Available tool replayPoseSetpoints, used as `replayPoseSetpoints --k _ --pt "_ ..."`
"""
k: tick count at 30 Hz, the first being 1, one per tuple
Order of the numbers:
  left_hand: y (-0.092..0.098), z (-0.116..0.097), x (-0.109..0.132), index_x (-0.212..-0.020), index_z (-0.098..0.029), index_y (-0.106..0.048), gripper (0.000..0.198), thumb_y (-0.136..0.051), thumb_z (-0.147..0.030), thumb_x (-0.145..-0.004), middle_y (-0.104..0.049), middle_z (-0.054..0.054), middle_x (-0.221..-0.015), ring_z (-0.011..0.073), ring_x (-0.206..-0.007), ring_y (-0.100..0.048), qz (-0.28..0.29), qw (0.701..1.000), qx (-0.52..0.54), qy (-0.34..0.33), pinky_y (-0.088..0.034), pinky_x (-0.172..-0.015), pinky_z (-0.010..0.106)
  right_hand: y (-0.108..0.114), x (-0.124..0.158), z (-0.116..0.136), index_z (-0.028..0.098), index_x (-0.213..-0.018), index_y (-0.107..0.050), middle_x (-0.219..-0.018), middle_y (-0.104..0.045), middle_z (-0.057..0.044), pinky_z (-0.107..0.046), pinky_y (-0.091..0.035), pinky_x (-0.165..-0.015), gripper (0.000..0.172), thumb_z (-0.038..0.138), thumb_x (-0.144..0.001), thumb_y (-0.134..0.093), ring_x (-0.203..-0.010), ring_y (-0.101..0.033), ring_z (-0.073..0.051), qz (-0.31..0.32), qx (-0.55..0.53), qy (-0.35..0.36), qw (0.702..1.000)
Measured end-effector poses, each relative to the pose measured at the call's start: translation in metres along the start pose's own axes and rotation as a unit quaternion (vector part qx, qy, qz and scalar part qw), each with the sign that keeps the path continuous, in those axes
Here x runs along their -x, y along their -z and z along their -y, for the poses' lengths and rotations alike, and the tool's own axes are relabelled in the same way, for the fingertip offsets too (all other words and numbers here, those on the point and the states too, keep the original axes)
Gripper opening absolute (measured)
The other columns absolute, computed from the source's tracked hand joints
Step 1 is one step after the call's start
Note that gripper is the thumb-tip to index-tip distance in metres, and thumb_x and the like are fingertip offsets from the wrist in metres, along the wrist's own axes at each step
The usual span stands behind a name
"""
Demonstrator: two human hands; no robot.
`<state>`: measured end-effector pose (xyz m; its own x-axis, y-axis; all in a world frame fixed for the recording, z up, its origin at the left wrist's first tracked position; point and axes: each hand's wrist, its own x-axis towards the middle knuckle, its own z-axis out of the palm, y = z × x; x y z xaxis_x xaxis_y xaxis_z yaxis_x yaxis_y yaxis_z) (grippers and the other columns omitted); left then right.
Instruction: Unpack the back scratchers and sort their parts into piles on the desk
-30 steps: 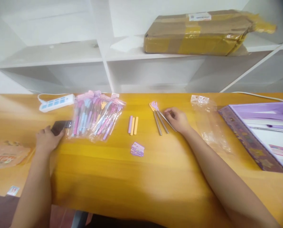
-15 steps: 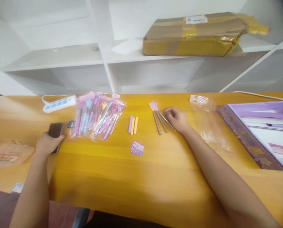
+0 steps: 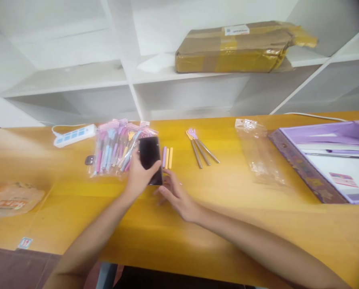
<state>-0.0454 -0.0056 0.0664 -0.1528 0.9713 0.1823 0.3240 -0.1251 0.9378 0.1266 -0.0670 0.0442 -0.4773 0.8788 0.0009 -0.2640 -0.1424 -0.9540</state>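
Note:
My left hand [image 3: 139, 172] is closed round a dark smartphone [image 3: 149, 154], held above the middle of the table with the thumb across its face. Beside the phone's lower right corner is my right hand [image 3: 178, 196], slightly blurred, its fingers apart; whether they touch the phone I cannot tell. Just beyond lie three short tubes, one purple and two orange [image 3: 168, 157]. To their right, hand-shaped back scratchers with metal rods [image 3: 201, 148] are fanned out. Packaged back scratchers [image 3: 110, 148] in clear bags lie partly behind the phone. The purple cards are hidden by my hands.
A white power strip [image 3: 74, 135] and a dark mouse-like object [image 3: 89, 160] are at left, with an orange-printed plastic bag [image 3: 17, 199]. Clear empty packaging [image 3: 256, 152] and a purple box [image 3: 310, 168] lie at right. A taped carton [image 3: 230, 52] rests on the shelf behind.
My left hand has carried the smartphone from the table's left side to the middle. My right hand has left the back scratchers and come left beside the phone.

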Motion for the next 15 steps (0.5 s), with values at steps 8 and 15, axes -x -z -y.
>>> replayPoseSetpoints --k 8,15 --pt "-0.062 0.019 0.032 -0.142 -0.022 -0.053 0.054 -0.065 -0.054 -0.100 -0.068 0.012 -0.127 0.0289 -0.113 -0.069 0.101 0.963 0.249 -0.030 -0.057 -0.094 0.040 0.024 0.007 -0.024 0.028 -0.142 -0.041 -0.122 -0.063 -0.007 -0.040 -0.070 -0.066 0.061 0.060 -0.100 -0.072 -0.082 -0.071 -0.019 -0.115 -0.022 -0.022 0.993" --pt "-0.058 0.034 0.029 -0.142 -0.024 -0.056 0.061 -0.069 -0.059 -0.094 -0.069 0.010 -0.126 0.0298 -0.112 -0.070 0.120 0.941 0.317 0.007 -0.059 -0.093 0.041 0.027 0.002 -0.019 0.029 -0.141 -0.048 -0.130 -0.061 -0.010 -0.038 -0.072 -0.060 0.062 0.056 -0.094 -0.079 -0.103 -0.070 -0.026 -0.114 -0.045 -0.064 0.990"
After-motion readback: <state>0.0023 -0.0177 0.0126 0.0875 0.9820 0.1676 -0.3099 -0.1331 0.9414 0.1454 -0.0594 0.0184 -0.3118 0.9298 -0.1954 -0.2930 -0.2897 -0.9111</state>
